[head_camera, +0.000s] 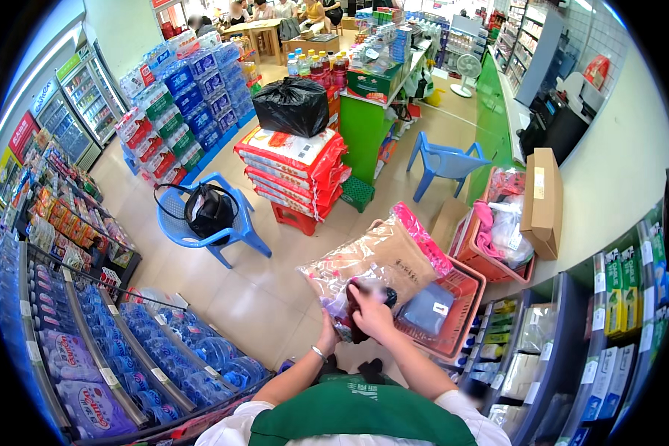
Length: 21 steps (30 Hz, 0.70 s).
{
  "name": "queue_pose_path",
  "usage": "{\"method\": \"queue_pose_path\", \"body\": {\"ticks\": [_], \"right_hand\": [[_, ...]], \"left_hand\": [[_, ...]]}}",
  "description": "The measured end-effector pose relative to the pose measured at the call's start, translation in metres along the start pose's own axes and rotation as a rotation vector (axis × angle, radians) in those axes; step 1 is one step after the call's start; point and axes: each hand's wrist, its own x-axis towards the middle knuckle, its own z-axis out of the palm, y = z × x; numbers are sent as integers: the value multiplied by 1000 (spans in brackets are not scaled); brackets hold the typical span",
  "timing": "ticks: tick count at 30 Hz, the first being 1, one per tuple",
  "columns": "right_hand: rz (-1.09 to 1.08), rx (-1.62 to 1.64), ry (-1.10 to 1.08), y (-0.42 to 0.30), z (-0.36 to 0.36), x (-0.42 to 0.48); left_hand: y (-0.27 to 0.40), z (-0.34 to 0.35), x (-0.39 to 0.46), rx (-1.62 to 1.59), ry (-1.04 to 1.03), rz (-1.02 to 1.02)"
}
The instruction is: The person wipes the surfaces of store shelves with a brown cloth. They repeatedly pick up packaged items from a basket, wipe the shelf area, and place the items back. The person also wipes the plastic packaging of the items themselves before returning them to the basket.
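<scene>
A dark maroon item (358, 333), partly hidden by my fingers, is held between my hands in front of my apron. My left hand (328, 335) grips its near left side. Across its upper part lie the thumb and forefinger of my right hand (371, 313). Just beyond is a large clear plastic package (387, 253) holding tan cloth with a bright pink edge; it leans over a pink plastic basket (461, 312). Inside that basket lies a folded blue-grey packaged item (428, 308) with a white tag.
Bottled water racks (161, 340) flank me on the left, toothpaste shelves (619, 301) on the right. Ahead stand a blue chair (240, 237) bearing a black handbag (209, 209), stacked red-and-white sacks (292, 161) and a second filled basket (463, 251). People sit at far tables.
</scene>
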Motion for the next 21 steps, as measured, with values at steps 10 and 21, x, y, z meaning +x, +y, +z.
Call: {"method": "queue_pose_path", "body": {"ticks": [10, 21], "right_hand": [[-24, 188, -509, 52, 91, -102], [839, 1824, -247, 84, 47, -43]], "left_hand": [[-6, -5, 7, 141, 183, 75], [6, 48, -28, -27, 96, 117]]}}
